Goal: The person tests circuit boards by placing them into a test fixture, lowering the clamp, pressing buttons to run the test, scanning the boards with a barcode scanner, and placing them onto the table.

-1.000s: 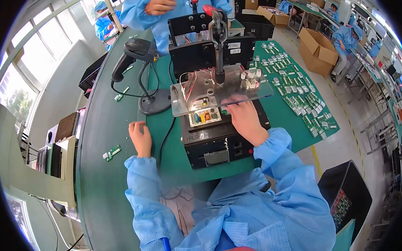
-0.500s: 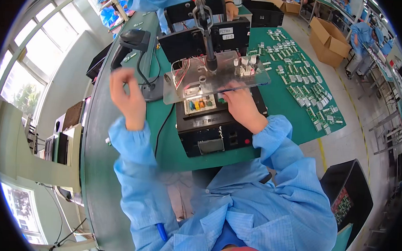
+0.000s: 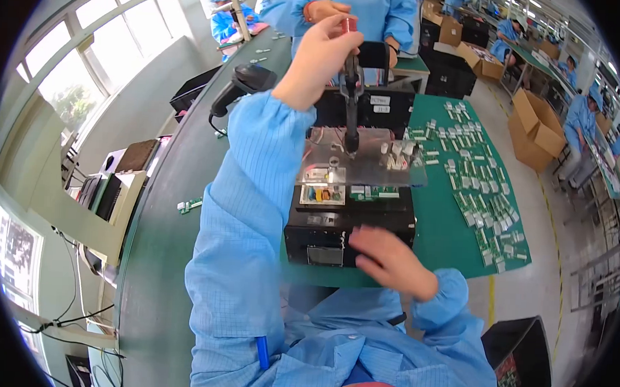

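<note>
My left hand is wrapped round the red grip of the toggle clamp, above the black test fixture. Below the clamp hangs a clear plate with wires and white parts on it. Under its front edge, a board with yellow and blue components and a green circuit board lie side by side on the fixture. In front of the fixture's right front side is my right hand, its fingers apart and holding nothing.
Many green boards cover the mat at right. A scanner stands behind left; a loose board lies at left. A co-worker stands opposite. Black bin at lower right, cardboard box on the floor.
My left hand has risen from the left side to the clamp's grip and closed on it. My right hand has come out from under the clear plate towards me. The camera view has shifted.
</note>
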Motion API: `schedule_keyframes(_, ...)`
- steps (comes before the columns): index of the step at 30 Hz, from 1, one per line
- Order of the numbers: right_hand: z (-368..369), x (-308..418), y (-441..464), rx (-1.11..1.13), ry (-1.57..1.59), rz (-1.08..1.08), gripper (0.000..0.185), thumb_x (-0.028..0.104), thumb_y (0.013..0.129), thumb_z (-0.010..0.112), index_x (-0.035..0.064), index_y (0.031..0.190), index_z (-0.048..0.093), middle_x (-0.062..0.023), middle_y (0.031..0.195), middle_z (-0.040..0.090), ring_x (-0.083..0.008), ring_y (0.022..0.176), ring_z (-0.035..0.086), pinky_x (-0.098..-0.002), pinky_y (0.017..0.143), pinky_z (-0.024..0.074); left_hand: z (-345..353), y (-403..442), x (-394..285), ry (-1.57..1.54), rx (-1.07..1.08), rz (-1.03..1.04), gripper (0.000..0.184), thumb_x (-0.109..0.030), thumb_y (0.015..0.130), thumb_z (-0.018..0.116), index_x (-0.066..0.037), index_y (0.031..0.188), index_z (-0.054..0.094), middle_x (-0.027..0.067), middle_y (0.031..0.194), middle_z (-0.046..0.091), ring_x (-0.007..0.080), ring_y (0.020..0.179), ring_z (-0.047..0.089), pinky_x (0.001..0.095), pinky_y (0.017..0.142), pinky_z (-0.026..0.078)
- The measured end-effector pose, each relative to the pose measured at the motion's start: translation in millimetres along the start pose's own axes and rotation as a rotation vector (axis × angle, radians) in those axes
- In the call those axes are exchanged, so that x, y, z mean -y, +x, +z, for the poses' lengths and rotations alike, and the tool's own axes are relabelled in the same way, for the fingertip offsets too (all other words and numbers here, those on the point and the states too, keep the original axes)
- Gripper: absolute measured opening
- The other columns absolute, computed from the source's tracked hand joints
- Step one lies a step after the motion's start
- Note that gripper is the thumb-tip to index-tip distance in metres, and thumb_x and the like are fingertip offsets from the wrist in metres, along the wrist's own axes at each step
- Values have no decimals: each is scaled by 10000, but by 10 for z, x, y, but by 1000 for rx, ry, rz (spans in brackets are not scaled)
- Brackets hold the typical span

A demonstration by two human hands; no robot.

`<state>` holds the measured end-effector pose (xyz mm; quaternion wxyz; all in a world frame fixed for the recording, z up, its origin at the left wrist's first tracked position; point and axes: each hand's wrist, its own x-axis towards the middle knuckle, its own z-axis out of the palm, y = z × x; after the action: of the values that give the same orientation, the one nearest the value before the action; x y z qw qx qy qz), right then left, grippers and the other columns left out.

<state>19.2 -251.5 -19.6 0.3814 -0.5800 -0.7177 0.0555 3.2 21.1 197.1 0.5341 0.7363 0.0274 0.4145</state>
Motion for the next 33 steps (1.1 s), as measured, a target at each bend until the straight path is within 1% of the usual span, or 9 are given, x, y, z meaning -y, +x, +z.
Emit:
schedule_keyframes(4,-384,172,-224,168,156,89,343,211,896,634,45,1196,627,-155,1072,657,-315,1016,612,-421,903,479,162,-443,-138,153,-70,379,419,-28,849,624,12,1248,504,73,1002,608,134,886,581,280,783,462)
schedule_keyframes(8,-590,71,-249,-29,131,231,246,68,868,628,35,1107,681,-133,973,673,-306,950,629,-378,862,501,113,-986,295,694,64,887,558,145,726,574,-35,1246,480,138,1156,572,270,1044,575,361,890,450)
schedule_keyframes(12,-703,-10,-52,-199,17,188,331,43,847,632,37,1178,640,-136,1102,650,-309,1061,583,-382,920,473,-26,-1271,190,876,167,824,611,174,646,562,-41,1216,520,144,1119,578,310,1027,573,386,890,456)
schedule_keyframes(16,-771,-129,147,-246,-168,207,525,55,831,649,30,1337,511,-127,1271,597,-318,1230,474,-390,1009,412,-60,-1584,275,740,-135,741,525,113,659,555,-38,1161,588,127,1079,599,309,951,594,379,806,498)
schedule_keyframes(18,-766,-172,293,-226,-259,159,564,62,828,653,25,1363,476,-131,1299,577,-330,1253,455,-398,1024,397,-40,-1632,310,805,327,374,494,64,701,547,-35,1184,575,115,1048,584,307,850,617,392,707,513)
schedule_keyframes(22,-731,-224,549,-153,-465,65,683,94,822,663,6,1433,370,-149,1391,496,-369,1319,398,-422,1073,344,242,-1563,360,953,419,239,450,-5,759,544,-89,1195,618,87,961,577,299,787,637,386,671,535)
schedule_keyframes(28,-712,-280,663,-497,-502,-104,722,183,824,664,-43,1427,338,-145,1386,494,-338,1341,382,-437,1082,318,278,-1432,565,1071,605,241,431,-70,783,563,-132,1204,632,92,962,613,314,781,657,432,672,539)
schedule_keyframes(30,-709,-246,631,-203,-622,44,786,211,812,690,-40,1446,298,-163,1429,447,-370,1389,304,-520,1130,214,248,-1380,553,1084,638,219,436,-81,792,556,-148,1216,633,98,962,631,322,770,659,438,672,539)
schedule_keyframes(33,-610,-326,549,-67,-671,56,812,273,804,705,-47,1436,308,-171,1424,448,-363,1404,283,-587,1125,165,239,-1307,458,1140,760,47,506,-87,823,502,-243,1293,604,158,903,680,340,749,667,442,669,539)
